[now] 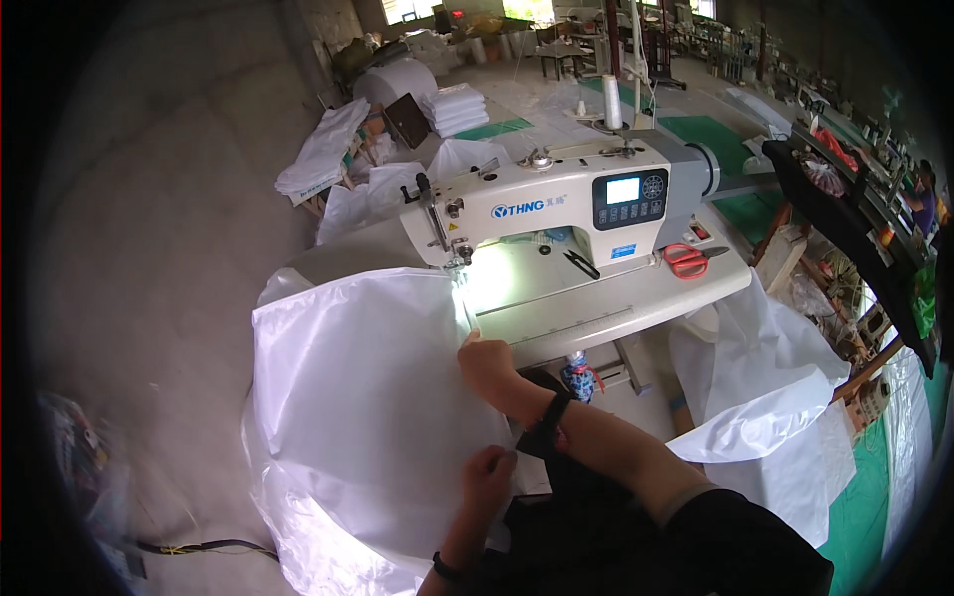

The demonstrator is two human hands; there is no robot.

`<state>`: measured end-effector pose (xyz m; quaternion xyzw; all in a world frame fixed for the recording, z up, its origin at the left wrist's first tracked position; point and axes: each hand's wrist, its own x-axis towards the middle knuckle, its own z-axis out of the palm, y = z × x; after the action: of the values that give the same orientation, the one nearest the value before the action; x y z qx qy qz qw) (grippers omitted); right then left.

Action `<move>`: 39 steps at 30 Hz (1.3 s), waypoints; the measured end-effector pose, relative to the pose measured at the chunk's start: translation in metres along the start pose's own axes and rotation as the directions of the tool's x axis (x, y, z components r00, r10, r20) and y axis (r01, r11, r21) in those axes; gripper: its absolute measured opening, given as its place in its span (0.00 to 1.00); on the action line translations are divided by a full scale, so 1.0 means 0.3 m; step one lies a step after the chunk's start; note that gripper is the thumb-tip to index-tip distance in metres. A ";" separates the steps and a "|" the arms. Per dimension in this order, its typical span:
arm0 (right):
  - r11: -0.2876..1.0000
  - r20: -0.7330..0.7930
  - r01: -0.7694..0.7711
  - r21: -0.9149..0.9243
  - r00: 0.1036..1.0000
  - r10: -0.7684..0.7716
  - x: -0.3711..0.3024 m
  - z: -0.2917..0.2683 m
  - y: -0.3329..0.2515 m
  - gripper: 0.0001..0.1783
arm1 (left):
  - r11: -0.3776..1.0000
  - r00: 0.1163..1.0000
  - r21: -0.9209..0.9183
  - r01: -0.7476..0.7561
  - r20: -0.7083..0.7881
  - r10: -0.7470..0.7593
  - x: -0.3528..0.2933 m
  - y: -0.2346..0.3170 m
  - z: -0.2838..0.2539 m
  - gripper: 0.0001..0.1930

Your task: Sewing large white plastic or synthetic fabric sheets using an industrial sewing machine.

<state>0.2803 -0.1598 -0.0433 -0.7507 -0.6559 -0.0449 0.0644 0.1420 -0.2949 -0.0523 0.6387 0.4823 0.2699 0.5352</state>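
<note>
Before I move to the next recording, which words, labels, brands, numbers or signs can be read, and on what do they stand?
Sewing machine: blue lettering along its white arm, readable but not copied here.
Screen: lit, contents too blurred to read.
Control panel: key markings too small.
Blue sticker below it: too small.
Yellow triangle: sign too small.

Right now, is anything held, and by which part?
The right hand seems to pinch the white fabric by its right edge; whether the left hand holds any cannot be told.

A sewing machine (576, 179) and stacked white material (455, 111) mark a workshop.
</note>
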 end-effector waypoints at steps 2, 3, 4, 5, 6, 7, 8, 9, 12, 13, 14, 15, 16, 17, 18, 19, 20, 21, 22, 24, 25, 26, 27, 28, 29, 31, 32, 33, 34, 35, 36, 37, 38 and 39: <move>0.998 -0.077 -0.027 0.051 0.997 0.031 -0.028 0.007 0.001 0.31 | 0.996 0.995 0.010 -0.086 -0.051 0.086 0.014 -0.020 -0.002 0.08; 0.998 -0.089 -0.008 0.055 0.996 0.013 -0.041 0.008 0.001 0.31 | 0.996 0.996 0.039 -0.083 -0.041 0.084 0.022 -0.023 -0.007 0.08; 0.990 -0.058 -0.031 0.135 0.998 0.039 -0.052 0.008 0.000 0.31 | 0.992 0.989 0.026 -0.120 -0.084 0.121 0.031 -0.021 -0.014 0.08; 0.977 -0.021 -0.078 0.200 0.996 0.084 -0.059 0.006 -0.003 0.31 | 0.979 0.985 0.142 -0.145 -0.076 0.156 0.041 -0.015 -0.025 0.08; 0.976 -0.027 -0.055 0.212 0.998 0.062 -0.064 0.005 -0.006 0.31 | 0.948 0.973 0.262 -0.180 -0.094 0.211 0.052 -0.005 -0.036 0.08; 0.957 -0.014 -0.082 0.279 0.996 0.089 -0.069 0.003 -0.009 0.31 | 0.951 0.980 0.258 -0.168 -0.064 0.190 0.063 0.007 -0.042 0.08; 0.933 0.013 -0.116 0.341 0.993 0.119 -0.072 0.003 -0.011 0.30 | 0.926 0.976 0.336 -0.174 -0.069 0.208 0.074 0.020 -0.045 0.08; 0.933 0.001 -0.109 0.343 0.993 0.115 -0.076 0.002 -0.013 0.30 | 0.888 0.966 0.410 -0.207 -0.056 0.251 0.086 0.033 -0.046 0.09; 0.880 0.024 -0.128 0.457 0.991 0.132 -0.088 0.002 -0.013 0.30 | 0.833 0.970 0.524 -0.178 -0.049 0.238 0.127 0.056 -0.056 0.10; 0.883 0.028 -0.122 0.454 0.992 0.122 -0.094 0.002 -0.012 0.30 | 0.836 0.974 0.525 -0.159 -0.052 0.219 0.138 0.058 -0.064 0.10; 0.883 0.034 -0.131 0.451 0.991 0.130 -0.100 0.001 -0.010 0.30 | 0.831 0.971 0.526 -0.182 -0.038 0.236 0.149 0.057 -0.078 0.11; 0.885 0.032 -0.115 0.451 0.993 0.113 -0.105 -0.001 -0.008 0.30 | 0.823 0.974 0.540 -0.178 -0.024 0.226 0.159 0.054 -0.097 0.12; 0.886 0.021 -0.106 0.452 0.994 0.108 -0.109 -0.003 -0.007 0.30 | 0.825 0.967 0.526 -0.205 -0.023 0.255 0.167 0.051 -0.122 0.12; 0.885 0.039 -0.117 0.450 0.993 0.111 -0.111 -0.005 -0.005 0.29 | 0.813 0.954 0.557 -0.170 -0.113 0.277 0.173 0.046 -0.152 0.12; 0.885 0.012 -0.096 0.455 0.995 0.102 -0.110 -0.008 -0.003 0.29 | 0.797 0.940 0.594 -0.112 -0.198 0.279 0.178 0.041 -0.182 0.12; 0.895 0.050 -0.110 0.433 0.994 0.098 -0.106 -0.012 -0.001 0.28 | 0.799 0.933 0.588 -0.126 -0.202 0.297 0.182 0.037 -0.213 0.12; 0.909 0.079 -0.131 0.396 0.991 0.108 -0.098 -0.016 0.002 0.27 | 0.746 0.870 0.646 -0.161 -0.265 0.417 0.187 0.033 -0.245 0.12; 0.900 0.090 -0.123 0.418 0.992 0.094 -0.088 -0.020 0.006 0.27 | 0.681 0.779 0.706 -0.197 -0.309 0.546 0.192 0.030 -0.276 0.11; 0.911 0.096 -0.123 0.394 0.991 0.092 -0.075 -0.023 0.010 0.26 | 0.682 0.788 0.709 -0.182 -0.310 0.532 0.200 0.027 -0.305 0.11; 0.920 0.101 -0.123 0.372 0.991 0.092 -0.041 -0.028 0.019 0.24 | 0.590 0.680 0.781 -0.203 -0.321 0.659 0.219 0.020 -0.351 0.11; 0.920 0.081 -0.107 0.376 0.993 0.082 -0.023 -0.029 0.025 0.22 | 0.557 0.721 0.822 -0.120 -0.314 0.618 0.228 0.015 -0.369 0.14; 0.922 0.077 -0.107 0.371 0.993 0.085 -0.006 -0.029 0.030 0.20 | 0.550 0.708 0.824 -0.135 -0.308 0.636 0.241 0.010 -0.384 0.14; 0.921 0.065 -0.090 0.378 0.995 0.070 0.014 -0.028 0.035 0.20 | 0.535 0.715 0.835 -0.127 -0.297 0.633 0.256 0.007 -0.397 0.15; 0.930 0.070 -0.084 0.358 0.996 0.063 0.033 -0.026 0.040 0.18 | 0.530 0.751 0.842 -0.101 -0.285 0.596 0.272 0.004 -0.408 0.16; 0.939 0.068 -0.090 0.333 0.995 0.071 0.051 -0.023 0.045 0.16 | 0.520 0.723 0.846 -0.120 -0.284 0.629 0.287 0.002 -0.417 0.16; 0.950 0.026 -0.059 0.307 0.998 0.054 0.088 -0.015 0.052 0.14 | 0.386 0.712 0.918 -0.094 -0.209 0.670 0.323 0.002 -0.430 0.19; 0.963 -0.027 -0.056 0.264 0.998 0.065 0.106 -0.011 0.055 0.11 | 0.387 0.712 0.917 -0.095 -0.209 0.670 0.342 0.003 -0.432 0.19; 0.961 -0.024 -0.042 0.275 0.998 0.050 0.126 -0.007 0.058 0.11 | 0.410 0.758 0.910 -0.067 -0.221 0.614 0.362 0.006 -0.434 0.20; 0.961 -0.058 -0.035 0.274 0.997 0.053 0.146 -0.005 0.061 0.11 | 0.430 0.799 0.902 -0.037 -0.232 0.555 0.382 0.010 -0.435 0.22; 0.965 -0.056 -0.054 0.258 0.996 0.071 0.165 -0.002 0.064 0.10 | 0.431 0.799 0.902 -0.039 -0.231 0.556 0.404 0.016 -0.437 0.22; 0.961 -0.092 -0.030 0.273 0.994 0.057 0.183 0.001 0.067 0.10 | 0.452 0.828 0.892 -0.026 -0.235 0.509 0.426 0.022 -0.442 0.23; 0.960 -0.049 -0.032 0.277 0.998 0.047 0.201 0.004 0.074 0.10 | 0.472 0.862 0.881 -0.008 -0.233 0.449 0.449 0.029 -0.447 0.24; 0.964 0.006 -0.050 0.260 0.999 0.050 0.218 0.008 0.079 0.11 | 0.474 0.855 0.880 -0.013 -0.236 0.463 0.472 0.035 -0.453 0.24; 0.960 -0.005 -0.035 0.278 0.999 0.038 0.236 0.013 0.082 0.11 | 0.508 0.875 0.861 -0.017 -0.233 0.424 0.496 0.042 -0.462 0.24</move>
<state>0.3142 -0.0931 -0.0374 -0.7460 -0.6414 0.0449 0.1735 0.0846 -0.1009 -0.0270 0.7996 0.5653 0.2024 0.0072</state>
